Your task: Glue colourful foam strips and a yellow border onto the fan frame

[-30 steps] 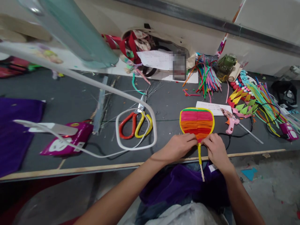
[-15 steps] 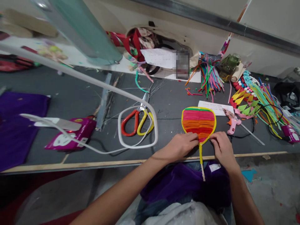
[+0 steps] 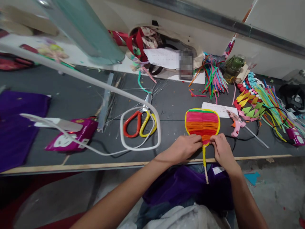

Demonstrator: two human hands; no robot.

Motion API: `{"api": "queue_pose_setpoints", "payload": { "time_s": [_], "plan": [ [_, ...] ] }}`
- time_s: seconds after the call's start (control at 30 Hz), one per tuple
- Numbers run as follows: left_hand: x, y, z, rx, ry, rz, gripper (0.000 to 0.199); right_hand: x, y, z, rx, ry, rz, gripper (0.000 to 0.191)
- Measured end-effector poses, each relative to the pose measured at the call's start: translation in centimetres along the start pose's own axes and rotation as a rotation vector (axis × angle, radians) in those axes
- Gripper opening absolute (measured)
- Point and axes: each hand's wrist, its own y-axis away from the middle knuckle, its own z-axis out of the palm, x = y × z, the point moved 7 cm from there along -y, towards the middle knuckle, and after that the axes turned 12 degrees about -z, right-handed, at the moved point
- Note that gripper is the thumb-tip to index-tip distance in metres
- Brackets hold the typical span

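A small hand fan (image 3: 202,122) lies at the table's front edge, covered in pink, orange and red fuzzy strips with a green band on top and a yellow rim. Its yellow-wrapped handle sticks out over the edge, ending in a bare pale stick. My left hand (image 3: 187,147) grips the fan's lower left rim, fingers closed and bent over it. On the opposite side my right hand (image 3: 221,149) pinches the lower right rim between thumb and fingers. Whether a loose strip is in that pinch is hidden. Behind the fan lies a slip of paper with handwriting (image 3: 218,109).
A pink glue gun (image 3: 237,125) with a clear stick lies right of the fan. Scissors (image 3: 140,122) rest left, under a white lamp's cable loop (image 3: 159,133). Pipe cleaners (image 3: 215,78) are bundled at the back. A magenta packet (image 3: 73,135) lies farther left.
My right hand has slid slightly left and inward along the fan's lower right rim. My left hand and the fan stay nearly in place.
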Motion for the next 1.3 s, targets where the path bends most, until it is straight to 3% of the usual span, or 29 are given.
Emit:
{"api": "queue_pose_setpoints", "payload": {
  "time_s": [1.03, 1.17, 1.3],
  "plan": [
    [-0.1, -0.1, 0.3, -0.035, -0.027, -0.012, 0.019, -0.1, -0.2, 1.0, -0.115, 0.014, -0.060, 0.040],
    [0.0, -0.1, 0.3, -0.030, -0.035, -0.001, 0.021, 0.0, -0.3, 0.6, -0.084, -0.031, -0.047, 0.037],
    [0.1, -0.3, 0.2, -0.040, -0.053, -0.001, 0.022, 0.7, -0.3, -1.3, 0.071, -0.057, 0.012, 0.027]
  ]
}}
